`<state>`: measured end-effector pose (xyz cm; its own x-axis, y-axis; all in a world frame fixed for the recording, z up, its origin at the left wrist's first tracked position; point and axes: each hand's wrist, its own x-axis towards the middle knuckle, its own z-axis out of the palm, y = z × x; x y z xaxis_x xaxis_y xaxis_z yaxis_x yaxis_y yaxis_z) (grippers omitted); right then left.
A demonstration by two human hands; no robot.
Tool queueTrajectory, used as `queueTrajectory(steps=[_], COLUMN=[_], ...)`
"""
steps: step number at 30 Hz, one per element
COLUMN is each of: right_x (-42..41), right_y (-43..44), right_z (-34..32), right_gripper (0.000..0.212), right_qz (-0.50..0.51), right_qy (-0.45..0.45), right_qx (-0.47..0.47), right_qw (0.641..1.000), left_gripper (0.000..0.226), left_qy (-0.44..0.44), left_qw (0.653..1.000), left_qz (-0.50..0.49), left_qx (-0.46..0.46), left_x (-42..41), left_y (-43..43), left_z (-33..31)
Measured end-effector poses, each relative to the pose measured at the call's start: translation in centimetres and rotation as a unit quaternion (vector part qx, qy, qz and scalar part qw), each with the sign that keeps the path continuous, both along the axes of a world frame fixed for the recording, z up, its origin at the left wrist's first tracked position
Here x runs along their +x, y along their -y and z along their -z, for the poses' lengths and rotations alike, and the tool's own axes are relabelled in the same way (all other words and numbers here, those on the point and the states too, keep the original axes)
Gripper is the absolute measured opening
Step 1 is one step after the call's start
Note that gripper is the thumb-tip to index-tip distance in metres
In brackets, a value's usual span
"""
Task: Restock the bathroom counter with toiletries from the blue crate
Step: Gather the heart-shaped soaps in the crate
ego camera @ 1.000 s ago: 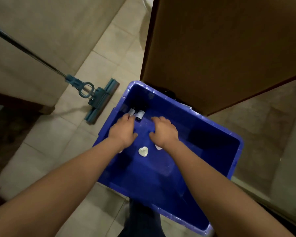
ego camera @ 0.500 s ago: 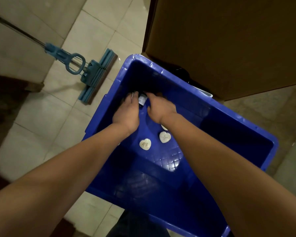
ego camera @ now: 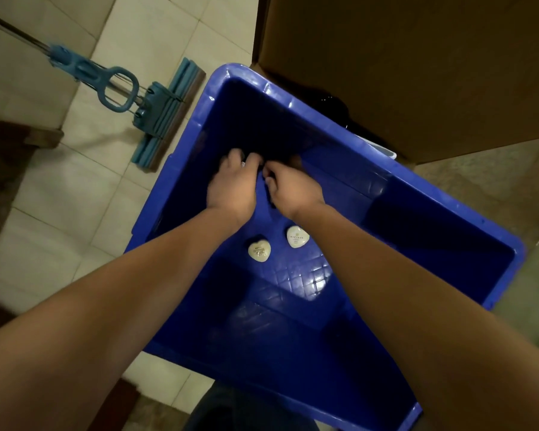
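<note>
Two white heart-shaped soaps [ego camera: 259, 251] lying in blue plastic crate [ego camera: 305, 278] | left hand [ego camera: 232, 188], right hand [ego camera: 293, 189] curling, maybe pinching; shadow hiding grip | teal sponge mop [ego camera: 165, 116] lying alongside

Blue crate [ego camera: 293, 103]: hard moulded plastic, glossy, with bright highlights seen along the rim. Its floor is embossed with a square grid and looks shiny where lit. Nearer heart-shaped piece [ego camera: 259, 251] and farther heart-shaped piece [ego camera: 297, 236]: white, smooth, faint sheen, small print on top, material not determinable. Mop pole [ego camera: 13, 29]: bare metal, dull shine. Mop lever [ego camera: 115, 88]: blue plastic, smooth, semi-matt. Mop head [ego camera: 165, 119]: ribbed blue sponge, matt. Floor tiles [ego camera: 75, 188]: pale ceramic, smooth, low sheen, with grout lines visible. Cardboard box [ego camera: 417, 73]: brown, matt, plain. Trouser leg [ego camera: 246, 412]: dark cloth, matt.
</note>
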<state>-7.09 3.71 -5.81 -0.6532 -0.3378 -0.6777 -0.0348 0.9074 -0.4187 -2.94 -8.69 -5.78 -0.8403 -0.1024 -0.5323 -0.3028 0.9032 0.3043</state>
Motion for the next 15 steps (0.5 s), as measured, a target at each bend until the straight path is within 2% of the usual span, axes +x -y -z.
queueTrajectory(steps=[4, 9, 13, 15], right_x=[1.1, 2.0, 2.0, 1.9], right_y=[-0.5, -0.6, -0.8, -1.0], right_z=[0.0, 0.5, 0.6, 0.4], right_gripper=[0.018, 0.037, 0.041, 0.044], right_qz=[0.049, 0.111, 0.128, 0.148], right_qy=[-0.021, -0.020, 0.001, 0.016], right_qx=[-0.004, 0.003, -0.010, -0.020], right_qw=[0.999, 0.994, 0.992, 0.989], left_gripper=[0.035, 0.047, 0.056, 0.055], left_qy=[-0.010, 0.000, 0.033, 0.046], left_qw=[0.999, 0.990, 0.967, 0.937], left_qz=[-0.029, -0.084, -0.169, -0.248], left_qx=[0.030, 0.117, 0.187, 0.242], left_x=[1.1, 2.3, 2.9, 3.1], left_y=[-0.5, -1.1, -1.0, -1.1], left_z=[0.6, 0.4, 0.1, 0.1])
